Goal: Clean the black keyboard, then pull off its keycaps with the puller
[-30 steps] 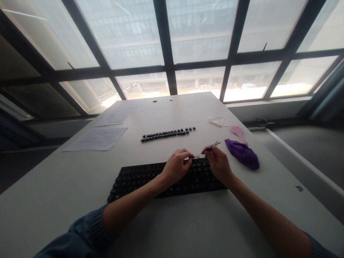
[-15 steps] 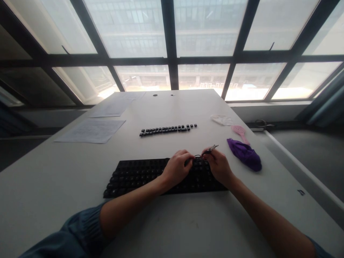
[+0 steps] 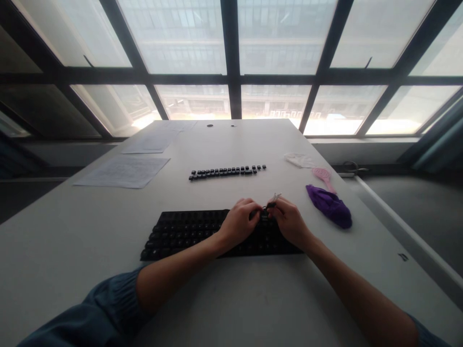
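Observation:
A black keyboard (image 3: 188,233) lies on the white table (image 3: 253,299) in front of me. My left hand (image 3: 238,224) rests curled on the keyboard's upper right part, fingertips pinched near its top edge. My right hand (image 3: 289,220) is closed on a thin wire keycap puller (image 3: 273,200), whose tip points down at the keys between the two hands. Whether the left fingers hold anything is hidden. Farther back a row of several loose black keycaps (image 3: 227,171) lies in a line.
A purple cloth (image 3: 330,206), a pink brush (image 3: 323,177) and a clear plastic bag (image 3: 297,159) lie right of the keyboard. Paper sheets (image 3: 125,171) lie at the back left. Large windows stand behind the table's far edge.
My right hand has moved left toward the left hand and tilted the puller more upright over the keys. The left hand stays on the keyboard.

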`<state>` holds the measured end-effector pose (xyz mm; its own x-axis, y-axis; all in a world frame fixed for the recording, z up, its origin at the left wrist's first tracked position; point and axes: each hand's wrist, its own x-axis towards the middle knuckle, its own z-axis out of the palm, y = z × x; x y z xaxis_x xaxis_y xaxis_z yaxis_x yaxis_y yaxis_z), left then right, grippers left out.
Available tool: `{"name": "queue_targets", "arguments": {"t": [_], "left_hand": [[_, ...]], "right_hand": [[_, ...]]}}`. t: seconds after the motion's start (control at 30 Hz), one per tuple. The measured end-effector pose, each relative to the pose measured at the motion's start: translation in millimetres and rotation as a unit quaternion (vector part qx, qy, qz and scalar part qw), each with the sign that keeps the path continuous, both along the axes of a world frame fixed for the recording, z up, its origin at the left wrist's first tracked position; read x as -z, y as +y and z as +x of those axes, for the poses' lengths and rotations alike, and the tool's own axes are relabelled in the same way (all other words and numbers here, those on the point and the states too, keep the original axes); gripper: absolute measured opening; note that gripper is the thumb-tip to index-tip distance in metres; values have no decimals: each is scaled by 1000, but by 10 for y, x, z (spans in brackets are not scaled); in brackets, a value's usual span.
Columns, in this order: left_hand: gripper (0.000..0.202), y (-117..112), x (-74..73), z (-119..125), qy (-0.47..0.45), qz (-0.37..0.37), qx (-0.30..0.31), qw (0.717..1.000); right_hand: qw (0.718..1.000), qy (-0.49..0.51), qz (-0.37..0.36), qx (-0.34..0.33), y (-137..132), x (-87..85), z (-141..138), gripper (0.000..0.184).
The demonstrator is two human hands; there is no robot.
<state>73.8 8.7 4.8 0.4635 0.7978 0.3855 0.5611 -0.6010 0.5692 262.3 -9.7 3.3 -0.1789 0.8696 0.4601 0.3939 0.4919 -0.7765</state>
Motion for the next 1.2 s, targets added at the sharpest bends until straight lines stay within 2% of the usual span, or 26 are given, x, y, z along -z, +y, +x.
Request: {"name": "queue_targets", "arguments": {"t": [0.4,0.53,0.77,0.93,1.07,1.2], "left_hand": [[23,-7,-23,2,3,-4,7,1000],[21,-9,-33,5,9,-4,8,1000],[12,-43,-69,13,28,5,26,999],[15,-45,-52,9,46,11,51,998],[8,-31,-23,5,83,9,40,996],[10,-12,-3,5,95,6,30,995]], "right_hand": [[1000,0,1,-9,29,-27,-46,17],[999,-19,-4,-35,34,-26,-82,17],[999,-18,3,-32,8,34,-67,18],[1000,1,4,-23,9,56,-59,20],[1000,2,3,-19,13,59,-62,18],[1000,1,3,-25,10,60,-58,18]]}}
